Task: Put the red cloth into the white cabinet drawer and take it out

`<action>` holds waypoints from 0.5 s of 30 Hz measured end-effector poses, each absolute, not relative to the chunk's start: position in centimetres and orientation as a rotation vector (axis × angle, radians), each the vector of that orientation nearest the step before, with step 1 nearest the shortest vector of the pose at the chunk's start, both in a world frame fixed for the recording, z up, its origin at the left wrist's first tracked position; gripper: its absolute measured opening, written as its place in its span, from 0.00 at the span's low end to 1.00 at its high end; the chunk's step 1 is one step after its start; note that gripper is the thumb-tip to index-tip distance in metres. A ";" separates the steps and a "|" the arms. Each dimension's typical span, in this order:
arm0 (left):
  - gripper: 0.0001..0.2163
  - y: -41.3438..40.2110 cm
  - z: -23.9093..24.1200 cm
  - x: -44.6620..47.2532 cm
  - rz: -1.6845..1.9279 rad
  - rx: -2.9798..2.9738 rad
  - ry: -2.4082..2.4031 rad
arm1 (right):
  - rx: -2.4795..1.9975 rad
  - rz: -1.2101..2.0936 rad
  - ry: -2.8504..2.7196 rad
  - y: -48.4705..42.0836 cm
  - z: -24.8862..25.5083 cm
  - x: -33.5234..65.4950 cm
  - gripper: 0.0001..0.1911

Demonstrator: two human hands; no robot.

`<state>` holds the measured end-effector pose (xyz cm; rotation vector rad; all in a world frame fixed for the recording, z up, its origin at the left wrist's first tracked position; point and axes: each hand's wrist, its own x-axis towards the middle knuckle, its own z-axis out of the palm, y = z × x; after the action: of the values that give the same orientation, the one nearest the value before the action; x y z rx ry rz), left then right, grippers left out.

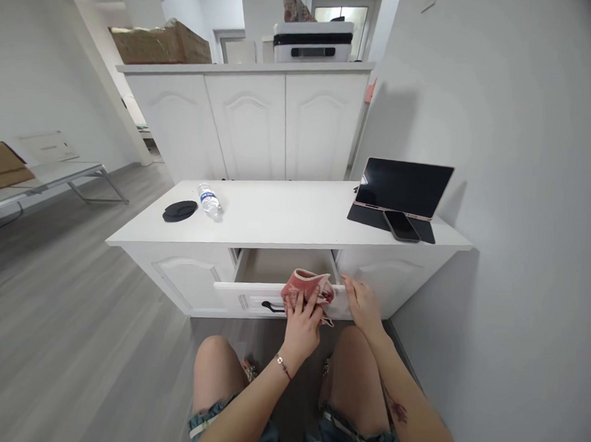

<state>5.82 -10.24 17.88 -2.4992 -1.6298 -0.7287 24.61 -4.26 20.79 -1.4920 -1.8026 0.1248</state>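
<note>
A red and white patterned cloth (308, 279) is draped over the top edge of the pulled-out drawer (246, 290), right of its middle. My left hand (303, 323) holds the cloth against the drawer front, its fingers spread over the fabric. The black drawer handle (271, 307) sits just left of that hand. At the drawer's right end, my right hand (363, 305) grips the top edge, fingertips at the corner; part of its grip is hidden. The pale drawer bottom shows behind the cloth.
On the white cabinet top (276, 213) are a black round object (180, 210), a plastic bottle (209, 202), a dark-screened tablet or laptop (402, 187) and a phone (401, 226). My knees flank the space below the drawer. A wall (523, 261) rises at right.
</note>
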 end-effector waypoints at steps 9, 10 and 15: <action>0.17 -9.6 17.0 9.4 -0.711 -2.636 -1.477 | -1.493 0.293 -1.787 -4.1 21.6 25.4 0.34; 0.17 -9.5 17.0 9.5 -0.708 -2.649 -1.460 | -1.483 0.321 -1.777 -4.1 21.5 25.5 0.34; 0.17 -9.2 16.4 10.1 -0.714 -2.707 -1.373 | -1.486 0.453 -1.665 -4.2 21.7 25.8 0.35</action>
<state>10.13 -9.19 16.44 -2.7070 -1.3728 -0.7144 25.82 -4.23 21.72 -1.4860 -1.6653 0.4533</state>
